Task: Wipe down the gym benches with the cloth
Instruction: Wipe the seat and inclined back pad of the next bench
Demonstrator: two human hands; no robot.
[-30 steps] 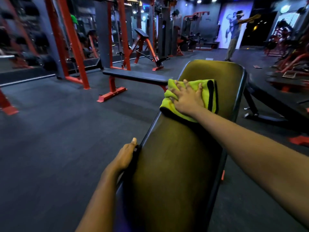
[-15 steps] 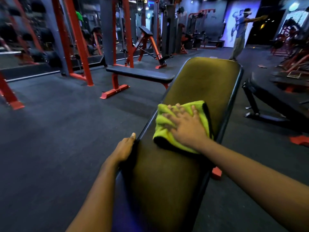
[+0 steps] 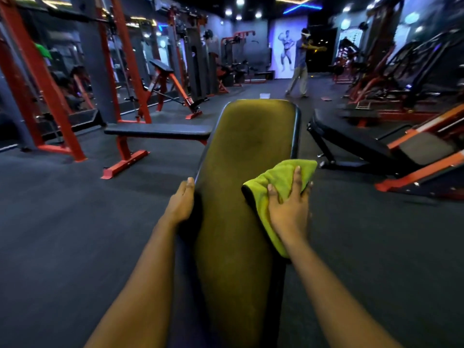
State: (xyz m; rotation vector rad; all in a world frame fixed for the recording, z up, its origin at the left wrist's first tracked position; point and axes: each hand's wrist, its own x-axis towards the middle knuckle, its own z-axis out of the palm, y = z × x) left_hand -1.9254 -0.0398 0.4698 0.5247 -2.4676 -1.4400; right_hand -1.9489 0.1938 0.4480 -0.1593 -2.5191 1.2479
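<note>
Two hands are seen on the bench (image 3: 241, 151), whose olive pad runs away from the camera. The left hand (image 3: 180, 204) is clasped on the pad's left edge, thumb on top and fingers curled over the side, largely hidden. The right hand (image 3: 288, 212) is laid flat on the cloth (image 3: 278, 177), fingers straight and spread, with nothing pinched; the cloth is pressed against the pad. The cloth, green with a dark hem, is found on the pad's right edge about midway along, crumpled under the palm and partly draped over the side. The far half of the pad is bare. A flat bench (image 3: 158, 131) on red legs is set crosswise just beyond the pad's left side. A dark bench (image 3: 351, 144) is set low to the right, apart from it. Red racks (image 3: 42, 84) are lined along the left wall. A person (image 3: 300, 69) is seen standing far back, arms stretched out, beside a poster (image 3: 286, 51). The floor (image 3: 75, 222) is covered in dark matting.
</note>
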